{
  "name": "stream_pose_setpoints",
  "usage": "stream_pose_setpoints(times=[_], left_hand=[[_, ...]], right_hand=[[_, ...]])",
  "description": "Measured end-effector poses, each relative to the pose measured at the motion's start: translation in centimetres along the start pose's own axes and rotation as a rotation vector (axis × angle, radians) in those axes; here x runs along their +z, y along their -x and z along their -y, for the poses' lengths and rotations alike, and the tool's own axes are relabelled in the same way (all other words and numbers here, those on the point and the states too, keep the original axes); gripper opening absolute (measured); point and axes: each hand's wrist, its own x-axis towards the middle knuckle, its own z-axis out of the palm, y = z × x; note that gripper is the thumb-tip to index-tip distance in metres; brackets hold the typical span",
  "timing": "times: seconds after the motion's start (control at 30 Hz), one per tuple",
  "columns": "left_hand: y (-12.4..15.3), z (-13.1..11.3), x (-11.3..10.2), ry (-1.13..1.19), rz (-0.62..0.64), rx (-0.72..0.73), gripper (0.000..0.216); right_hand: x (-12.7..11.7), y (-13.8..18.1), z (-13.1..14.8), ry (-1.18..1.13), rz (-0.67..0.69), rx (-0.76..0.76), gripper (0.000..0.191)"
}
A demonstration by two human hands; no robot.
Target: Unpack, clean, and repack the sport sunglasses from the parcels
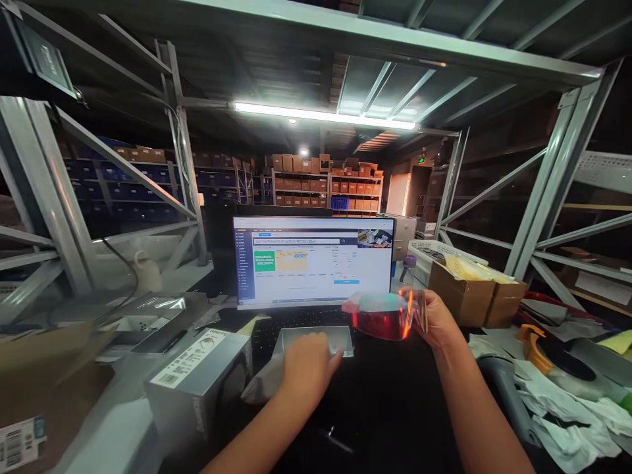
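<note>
My left hand (307, 365) rests palm down on a pale grey soft parcel (266, 382) lying in front of a laptop, fingers curled over its top. My right hand (434, 319) is closed around a handheld barcode scanner (390, 315) that glows red, held just right of the laptop keyboard and pointed left toward the parcel. The laptop screen (313, 260) is lit and shows a software page with a green block.
A grey printed box (197, 388) stands at my left, with a brown carton (44, 388) beyond it. Open cardboard boxes (474, 289) sit at the right, near crumpled white paper (567, 408) and a yellow tape dispenser (536, 345). Metal shelving frames both sides.
</note>
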Motion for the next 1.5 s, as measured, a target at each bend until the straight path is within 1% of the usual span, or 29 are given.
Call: stream_pose_setpoints(times=[0.13,0.23,0.3,0.37,0.43,0.47,0.53,0.57,0.6,0.63,0.67,0.7,0.73,0.8,0.83,0.9,0.97,1.03,1.1,1.17,1.23,1.3,1.37,1.43,1.5], left_hand=[[-0.8,-0.9,0.6,-0.003,0.002,-0.054,0.033],[-0.9,-0.8,0.8,0.018,0.029,-0.062,0.036],[0.1,-0.4,0.4,0.051,0.032,-0.031,0.027],[2.0,0.5,-0.1,0.087,0.016,0.018,0.017],[4.5,1.5,-0.4,0.130,-0.044,0.122,0.014],[5.9,2.1,-0.3,0.158,-0.123,0.222,0.016],[8.4,3.3,0.2,0.169,-0.295,0.423,0.018],[9.5,3.8,0.7,0.157,-0.385,0.504,0.019],[10.5,4.4,1.3,0.140,-0.462,0.555,0.020],[11.2,4.8,1.9,0.127,-0.523,0.580,0.021],[11.9,5.2,2.5,0.123,-0.551,0.588,0.021],[12.4,5.6,3.0,0.128,-0.551,0.581,0.021],[12.8,5.8,3.5,0.139,-0.529,0.559,0.020],[13.4,6.0,4.1,0.174,-0.457,0.479,0.018],[13.6,5.9,4.2,0.193,-0.440,0.426,0.016],[13.8,5.5,4.3,0.209,-0.457,0.323,0.014],[13.8,5.0,4.3,0.181,-0.473,0.251,0.016],[13.8,4.6,4.2,0.156,-0.472,0.193,0.019],[13.8,4.3,4.1,0.178,-0.476,0.116,0.017],[13.9,4.2,3.9,0.227,-0.495,0.050,0.014],[14.0,4.3,3.7,0.263,-0.498,-0.009,0.012],[14.0,4.5,3.7,0.303,-0.474,-0.062,0.013],[13.9,4.8,3.7,0.397,-0.421,-0.113,0.016],[13.8,5.1,4.0,0.545,-0.355,-0.150,0.013],[13.8,5.2,4.4,0.662,-0.326,-0.173,0.013]], right_hand=[[-0.1,-0.1,-0.6,-0.022,0.014,0.019,0.033],[-0.4,-0.2,-0.6,0.011,0.011,0.007,0.035],[-0.6,-0.3,-0.3,0.059,0.001,-0.019,0.033],[-0.6,-0.2,0.2,0.129,-0.031,-0.063,0.027],[-0.3,0.1,0.9,0.216,-0.089,-0.121,0.017],[-0.1,0.3,1.3,0.258,-0.122,-0.152,0.014],[0.6,1.0,1.9,0.331,-0.180,-0.206,0.015],[1.1,1.5,2.2,0.383,-0.197,-0.245,0.016],[1.7,1.9,2.4,0.446,-0.205,-0.293,0.017],[2.2,2.3,2.5,0.516,-0.203,-0.346,0.018],[2.8,2.6,2.6,0.586,-0.195,-0.401,0.020],[3.4,2.9,2.7,0.649,-0.185,-0.451,0.021],[3.9,3.0,2.7,0.692,-0.171,-0.484,0.022],[4.6,3.0,2.6,0.721,-0.138,-0.487,0.021],[4.9,2.8,2.5,0.726,-0.114,-0.471,0.021],[5.2,2.5,2.3,0.732,-0.055,-0.412,0.018],[5.1,2.4,2.2,0.723,0.009,-0.326,0.016],[4.7,3.1,2.0,0.690,0.064,-0.210,0.012],[3.9,4.5,1.7,0.632,0.091,-0.045,0.011],[2.9,6.5,1.2,0.518,0.083,0.178,0.018],[1.7,8.8,0.5,0.343,0.037,0.400,0.026],[0.4,11.0,-0.2,0.196,-0.020,0.537,0.030],[-0.9,13.2,-0.7,0.165,-0.055,0.570,0.028],[-2.1,15.2,-1.0,0.214,-0.051,0.537,0.025],[-3.0,17.1,-1.1,0.278,-0.010,0.469,0.021]])
